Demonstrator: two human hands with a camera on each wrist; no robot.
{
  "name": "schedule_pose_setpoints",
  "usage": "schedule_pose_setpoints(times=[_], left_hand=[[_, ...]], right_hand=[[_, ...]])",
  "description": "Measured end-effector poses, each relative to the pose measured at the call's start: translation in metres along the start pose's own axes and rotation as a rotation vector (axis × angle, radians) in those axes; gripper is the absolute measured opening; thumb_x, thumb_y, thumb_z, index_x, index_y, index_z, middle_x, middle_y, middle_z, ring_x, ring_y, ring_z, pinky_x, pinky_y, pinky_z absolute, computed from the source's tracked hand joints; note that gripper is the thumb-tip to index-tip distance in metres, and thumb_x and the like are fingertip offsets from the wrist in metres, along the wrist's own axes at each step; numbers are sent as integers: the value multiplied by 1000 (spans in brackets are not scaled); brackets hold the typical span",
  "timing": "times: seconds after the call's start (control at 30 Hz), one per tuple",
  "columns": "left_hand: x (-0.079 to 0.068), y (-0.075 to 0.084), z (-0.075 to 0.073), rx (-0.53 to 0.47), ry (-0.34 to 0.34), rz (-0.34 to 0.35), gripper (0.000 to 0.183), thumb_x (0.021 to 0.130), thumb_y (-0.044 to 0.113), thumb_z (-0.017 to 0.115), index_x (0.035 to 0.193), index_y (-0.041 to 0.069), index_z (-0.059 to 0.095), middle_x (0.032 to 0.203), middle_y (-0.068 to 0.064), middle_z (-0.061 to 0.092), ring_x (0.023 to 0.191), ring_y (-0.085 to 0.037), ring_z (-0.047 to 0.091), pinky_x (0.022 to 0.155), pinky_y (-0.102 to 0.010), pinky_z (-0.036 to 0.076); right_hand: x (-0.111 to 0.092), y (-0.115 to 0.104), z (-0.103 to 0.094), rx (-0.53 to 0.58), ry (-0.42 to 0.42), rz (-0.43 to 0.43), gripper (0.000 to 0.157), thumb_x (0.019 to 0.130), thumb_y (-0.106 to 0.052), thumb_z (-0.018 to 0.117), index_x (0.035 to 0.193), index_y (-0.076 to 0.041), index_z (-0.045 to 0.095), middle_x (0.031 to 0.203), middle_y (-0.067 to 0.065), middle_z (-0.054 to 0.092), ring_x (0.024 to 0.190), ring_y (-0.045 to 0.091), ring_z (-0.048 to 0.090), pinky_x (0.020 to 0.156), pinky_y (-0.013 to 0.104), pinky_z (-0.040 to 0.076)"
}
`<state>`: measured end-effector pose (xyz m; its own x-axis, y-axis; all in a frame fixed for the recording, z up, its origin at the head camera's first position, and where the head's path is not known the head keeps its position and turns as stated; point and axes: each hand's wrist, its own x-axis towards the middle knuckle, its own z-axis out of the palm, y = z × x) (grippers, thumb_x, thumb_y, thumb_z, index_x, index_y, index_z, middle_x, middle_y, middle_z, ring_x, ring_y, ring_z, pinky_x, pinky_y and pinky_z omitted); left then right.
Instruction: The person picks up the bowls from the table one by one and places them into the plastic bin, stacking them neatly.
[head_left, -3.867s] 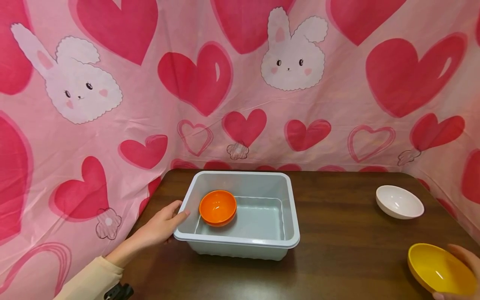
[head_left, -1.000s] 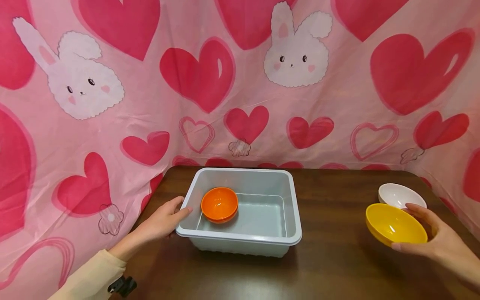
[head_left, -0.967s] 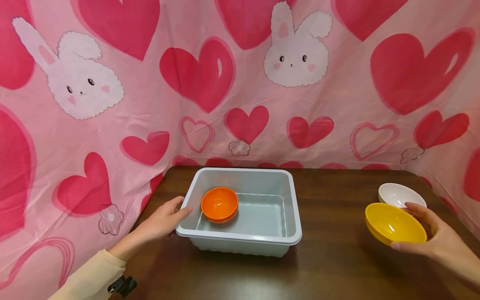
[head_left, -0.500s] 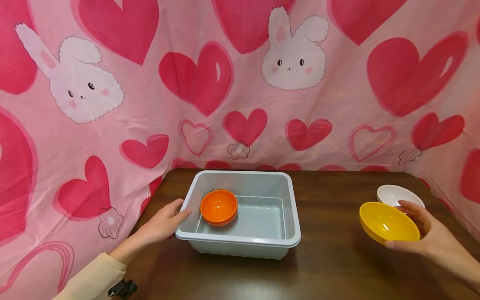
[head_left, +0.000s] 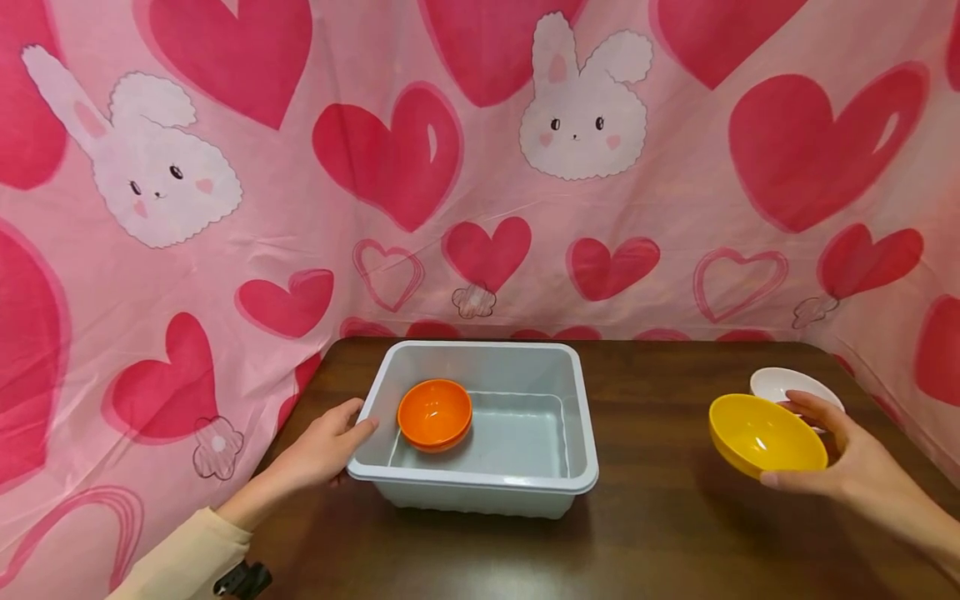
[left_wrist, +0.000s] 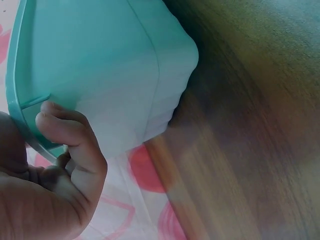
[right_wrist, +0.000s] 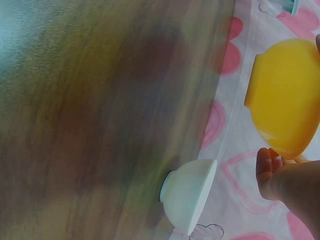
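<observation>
My left hand (head_left: 330,442) grips the left rim of a light grey plastic tub (head_left: 480,481), thumb over the rim and fingers curled beneath it, as the left wrist view shows. Inside the tub, toward its left side, sits an orange bowl (head_left: 435,415). Over the right part of the table, my right hand (head_left: 840,446) holds a yellow bowl (head_left: 767,435) by its rim, between thumb and fingers. The right wrist view shows the yellow bowl (right_wrist: 285,95) raised off the wood. Behind it stands a white bowl (head_left: 787,384), partly covered by the yellow bowl and the hand.
A dark brown wooden table (head_left: 660,533) carries the tub and the white bowl. Pink cloth (head_left: 480,192) printed with hearts and rabbits hangs along the back and both sides. Bare wood lies between the tub and the yellow bowl.
My right hand brought the yellow bowl in from the lower right edge, up and leftward in front of the white bowl; lately it drifts slightly left. My left hand and the tub stay in place.
</observation>
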<state>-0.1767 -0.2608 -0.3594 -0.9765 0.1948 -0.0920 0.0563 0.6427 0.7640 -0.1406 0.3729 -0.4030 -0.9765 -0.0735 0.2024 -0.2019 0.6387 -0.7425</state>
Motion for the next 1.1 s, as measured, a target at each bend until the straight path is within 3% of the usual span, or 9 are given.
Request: schedule_pose_setpoints(times=[0.17,0.53,0.63,0.87,1.1], left_hand=[[-1,-1,0,-5,-2,-4,31,108,22,58,131,1,55,65,-8,60,43,-24,52,40,-33,48],[0,0,-1,-19,-16,2,31,109,21,57,132,1,54,69,-8,61,44,-23,52,40,-30,46],[0,0,-1,-19,-17,3,32,109,22,57,132,0,54,70,-8,62,45,-23,52,41,-30,46],[0,0,-1,-12,-12,4,32,109,22,57,132,0,54,69,-8,61,45,-23,51,40,-30,46],[1,-2,-1,-14,-18,9,32,109,22,57,133,1,54,71,-8,62,45,-24,51,41,-30,46]], right_hand=[[5,-5,-1,4,-21,-6,89,84,-5,86,153,-31,37,131,-17,41,92,0,60,70,23,56],[17,-23,-5,37,-35,-70,93,81,0,87,156,-30,40,131,-10,47,96,4,63,71,25,57],[20,-25,-4,31,-42,-65,92,81,-1,87,155,-28,40,133,-10,45,98,0,61,71,25,58],[27,-28,-6,-13,-53,-57,92,81,-6,88,155,-4,32,140,-10,41,103,-11,50,74,19,55],[37,-35,-7,-23,-66,-57,98,83,-10,89,159,-1,28,142,-13,43,108,-3,49,76,18,54]])
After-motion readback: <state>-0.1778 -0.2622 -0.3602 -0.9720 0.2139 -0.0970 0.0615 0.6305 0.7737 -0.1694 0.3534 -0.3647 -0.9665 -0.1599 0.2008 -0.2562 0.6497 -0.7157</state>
